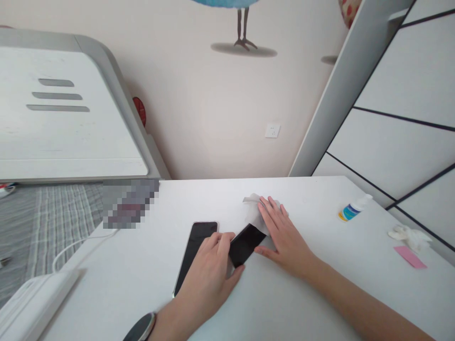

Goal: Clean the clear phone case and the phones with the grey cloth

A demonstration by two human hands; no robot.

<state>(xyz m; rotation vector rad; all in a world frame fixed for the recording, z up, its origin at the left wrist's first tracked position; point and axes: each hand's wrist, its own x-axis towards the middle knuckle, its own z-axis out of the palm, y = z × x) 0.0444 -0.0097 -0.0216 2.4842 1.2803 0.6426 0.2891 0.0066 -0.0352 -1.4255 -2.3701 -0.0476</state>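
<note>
Black phone [245,245] pinched in left hand [208,270], right hand [287,237] open flat on a wipe [253,208]; a slip could smack it into the other phone [194,248] under the left palm.

Pixelated patch [130,203], wall bird [243,23] cut off

Behind the white desk [313,189] rises a cream wall [213,118] painted with a bird's legs and shadow [243,40], a white wall socket [272,130] set just above the desk's far edge. Right of the desk stand white panels [391,85] lined in black; left of it, below a white slatted board [67,118], lies grey checked fabric [60,232]
</note>
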